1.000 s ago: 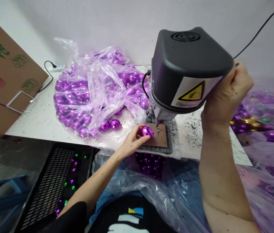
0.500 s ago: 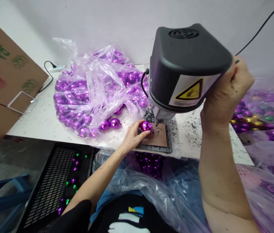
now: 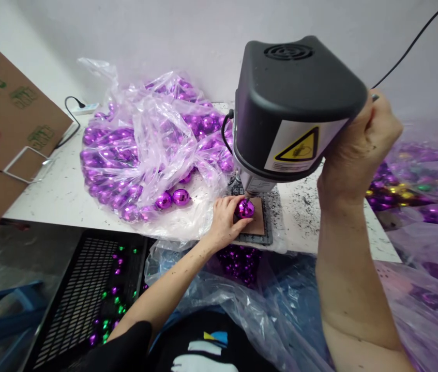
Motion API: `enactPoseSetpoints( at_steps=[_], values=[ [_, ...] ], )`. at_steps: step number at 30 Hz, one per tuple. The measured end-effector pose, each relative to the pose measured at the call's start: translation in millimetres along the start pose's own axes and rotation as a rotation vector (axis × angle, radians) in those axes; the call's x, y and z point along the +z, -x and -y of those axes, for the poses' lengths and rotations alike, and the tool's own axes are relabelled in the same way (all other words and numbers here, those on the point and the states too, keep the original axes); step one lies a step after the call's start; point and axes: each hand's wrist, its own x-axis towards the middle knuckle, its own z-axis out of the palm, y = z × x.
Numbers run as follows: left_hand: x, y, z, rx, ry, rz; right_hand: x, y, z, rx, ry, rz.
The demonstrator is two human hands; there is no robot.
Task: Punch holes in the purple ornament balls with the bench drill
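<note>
A shiny purple faceted ball [image 3: 245, 208] is pinched by the fingers of my left hand [image 3: 227, 221], directly beneath the spindle of a black bench drill press [image 3: 300, 98]. The ball rests on or just over a brown board [image 3: 257, 227] lying on the machine's base; its underside is hidden. My right hand [image 3: 369, 134] is wrapped around the handle at the right side of the drill press, with only a dark tip of that handle showing. Loose purple balls [image 3: 181, 197] lie to the left of my left hand, beside the plastic bag.
A clear plastic bag [image 3: 164, 129] full of purple balls covers the table's left part. Dark shavings [image 3: 306, 199] litter the white table [image 3: 59, 191]. A cardboard box [image 3: 13, 124] stands at left, above a black crate [image 3: 79, 289]. More bagged balls [image 3: 416, 181] lie at right.
My left hand has moved the purple ball rightward and slightly toward me, from beside the spindle to beneath it. My right hand stays at the handle. The view has shifted slightly.
</note>
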Motion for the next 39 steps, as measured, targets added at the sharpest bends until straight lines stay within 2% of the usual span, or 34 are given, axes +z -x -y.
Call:
enactPoseSetpoints(
  at_steps=[5, 10, 15, 18, 22, 24, 27, 29, 34, 39],
  values=[
    [6.7, 0, -4, -0.023, 0.027, 0.033, 0, 1, 1, -0.021, 0.025, 0.001],
    [13.9, -3, -10, -0.074, -0.013, 0.011, 1, 2, 1, -0.012, 0.018, -0.019],
    [15.3, -4, -11, -0.076, -0.046, 0.031, -3, 3, 4, -0.041, 0.066, 0.003],
    [14.7, -4, -10, -0.081, -0.055, 0.042, -10, 12, 6, -0.119, 0.113, -0.005],
    [13.8, -4, -9, -0.066, -0.046, 0.035, -21, 41, 2, -0.289, 0.157, -0.147],
    [13.2, -4, -9, -0.064, -0.037, 0.035, -28, 57, -3, -0.366, 0.141, -0.174],
    [12.3, -4, -10, -0.069, -0.035, 0.037, -37, 76, -12, -0.439, 0.137, -0.126],
    [12.1, -4, -11, -0.069, -0.036, 0.033, -41, 83, -15, -0.433, 0.145, -0.082],
    [12.3, -4, -12, -0.073, -0.047, 0.041, -45, 90, -15, -0.376, 0.150, -0.038],
    [12.1, -4, -12, -0.071, -0.039, 0.030, -50, 94, -17, -0.385, 0.190, 0.000]
  ],
)
